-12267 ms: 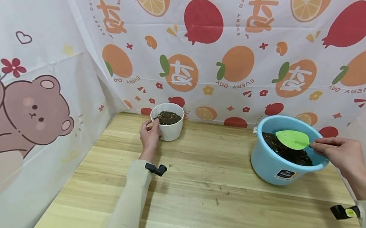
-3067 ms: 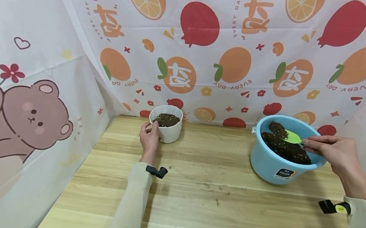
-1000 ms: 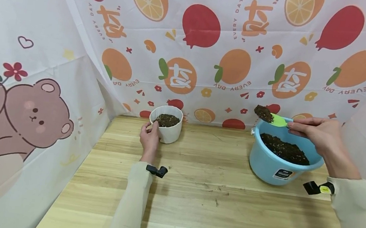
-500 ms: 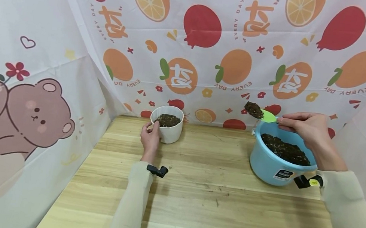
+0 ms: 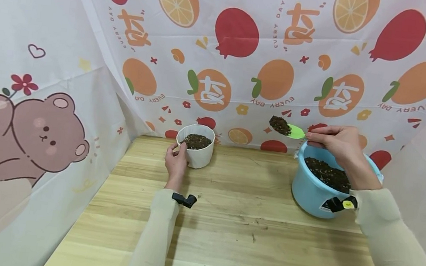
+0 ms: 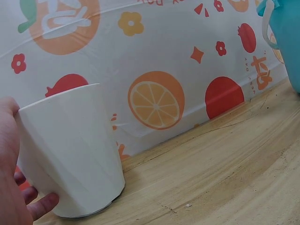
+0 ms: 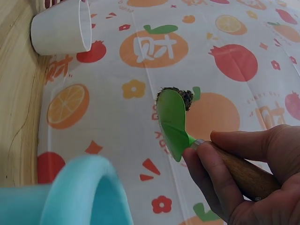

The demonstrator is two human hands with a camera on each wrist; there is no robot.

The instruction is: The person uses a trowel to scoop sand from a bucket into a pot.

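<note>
- While a fruit-printed cloth [image 5: 271, 38] hangs at the back, a wooden table [image 5: 222, 257] carries two soil containers, well apart.
- Blue bucket [image 5: 309, 202]: upright on the right side, dark soil inside, partly below the right hand [image 5: 341, 147].
- White pot [image 5: 201, 157]: upright on the left side near the cloth, touching the left hand, partly filled with soil.
- Right hand: fingers and thumb closed round the wooden handle of a trowel.
- Left hand [image 5: 176, 164]: curved against the pot's near left side, thumb at the rim, fingers on the outer wall.
- Trowel [image 5: 296, 132]: raised, its green blade reaching left from the right hand's fingertips, beyond the bucket's rim.
- Soil clump [image 5: 279, 125]: on the blade's far end, well apart from the pot.
</note>
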